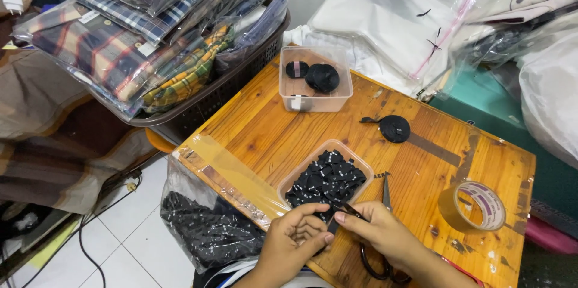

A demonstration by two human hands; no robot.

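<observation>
Our left hand (295,237) and right hand (376,234) meet at the near edge of the wooden table (271,125), fingertips pinching a narrow black strip (333,223) between them, while the scissors (382,246) lie under the right hand, blades pointing away. Just beyond, the clear plastic tub (301,173) is heaped with small, flat black pieces (328,181), so we judge much cutting is done. More seems left, since a coiled black roll (394,128) lies on the table, with further rolls in the far tub (289,92). A glossy tape ring (472,207) stands to the right.
</observation>
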